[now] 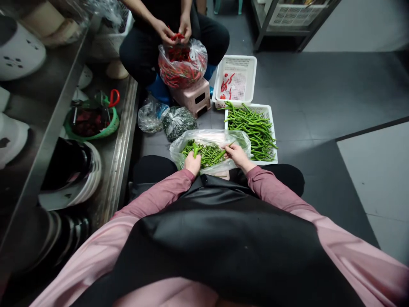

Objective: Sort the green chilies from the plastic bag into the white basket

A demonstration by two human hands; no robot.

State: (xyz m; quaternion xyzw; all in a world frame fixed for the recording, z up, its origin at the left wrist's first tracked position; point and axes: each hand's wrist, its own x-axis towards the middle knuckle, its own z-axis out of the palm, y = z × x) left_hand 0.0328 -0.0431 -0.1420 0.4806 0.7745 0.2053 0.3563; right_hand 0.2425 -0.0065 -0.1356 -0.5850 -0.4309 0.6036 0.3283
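My left hand (192, 163) is closed round green peppers, whose tips stick up above the fist. Held between the fingers of my right hand (235, 155) is a thin green pepper or stem, too small to tell which. Both hands are over an open clear plastic bag (179, 147) filled with green pieces and stems (207, 153). Beside my right hand, a white basket (272, 123) holds long green peppers (252, 128).
Opposite sits a person whose hands (175, 32) hold red peppers over a bag of them (182, 70) on a pink stool (196, 97). Behind the green peppers is a white basket (252, 76) with a few red ones. Metal shelving (119, 149) runs along the left.
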